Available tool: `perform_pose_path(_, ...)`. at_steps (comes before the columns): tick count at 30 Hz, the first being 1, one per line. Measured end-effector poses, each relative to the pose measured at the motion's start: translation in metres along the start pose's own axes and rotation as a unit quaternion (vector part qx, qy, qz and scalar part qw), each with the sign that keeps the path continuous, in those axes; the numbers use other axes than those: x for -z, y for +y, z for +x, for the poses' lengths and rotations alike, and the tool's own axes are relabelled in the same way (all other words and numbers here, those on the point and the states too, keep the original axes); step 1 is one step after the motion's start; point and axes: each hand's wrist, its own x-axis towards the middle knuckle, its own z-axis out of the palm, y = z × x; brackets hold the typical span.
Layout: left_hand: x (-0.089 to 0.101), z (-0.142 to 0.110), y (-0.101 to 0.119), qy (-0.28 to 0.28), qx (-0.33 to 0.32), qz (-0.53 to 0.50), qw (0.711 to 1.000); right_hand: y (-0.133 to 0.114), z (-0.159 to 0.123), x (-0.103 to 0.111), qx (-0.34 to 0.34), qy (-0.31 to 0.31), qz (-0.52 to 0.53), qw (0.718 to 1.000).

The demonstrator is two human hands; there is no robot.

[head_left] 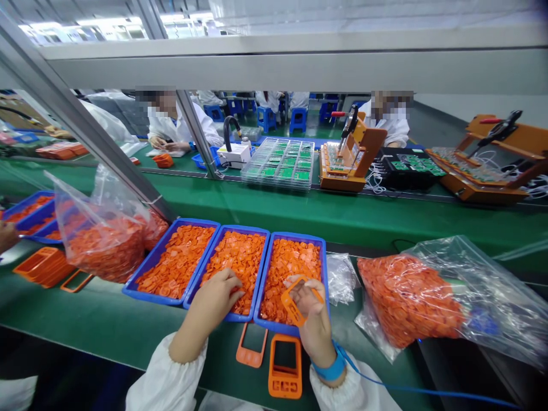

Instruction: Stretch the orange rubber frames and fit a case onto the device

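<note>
My left hand (219, 292) reaches into the middle blue tray (185, 303), its fingers curled down among small orange plastic pieces (240, 251). What its fingertips grip is hidden. My right hand (315, 311), with a blue wrist strap (329, 365) on the wrist, holds an orange plastic housing frame (293, 305) tilted over the right blue tray (291, 329). On the bench just below the trays lie a thin orange frame (249, 358) and a thicker orange housing (285, 388) with button openings. A third blue tray (148, 295) of orange pieces sits at the left.
Clear bags of orange pieces stand left (107, 245) and right (411, 302). Stacked orange frames (43, 267) lie far left, near another person's hand (7, 235). A blue cord (411, 391) runs right from my wrist. Behind are a compartment tray (278, 164) and orange clamp fixtures (355, 165).
</note>
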Motion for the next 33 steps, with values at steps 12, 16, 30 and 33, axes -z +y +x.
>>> perform_pose_path(12,-0.001,-0.006,0.003,0.096,-0.009,-0.14,0.985,-0.003,0.001,-0.002,0.019,-0.008,0.005,1.0)
perform_pose_path(16,-0.002,-0.014,0.013,0.152,0.054,-0.321,0.933,-0.006,0.001,-0.004,0.008,-0.006,0.016,1.0)
perform_pose_path(30,0.0,-0.019,0.043,0.067,0.135,-0.561,0.814,-0.001,0.0,0.001,0.016,-0.018,-0.032,0.999)
perform_pose_path(33,0.003,-0.019,0.049,0.061,0.147,-0.563,0.811,-0.003,0.0,0.0,0.019,-0.027,-0.029,0.999)
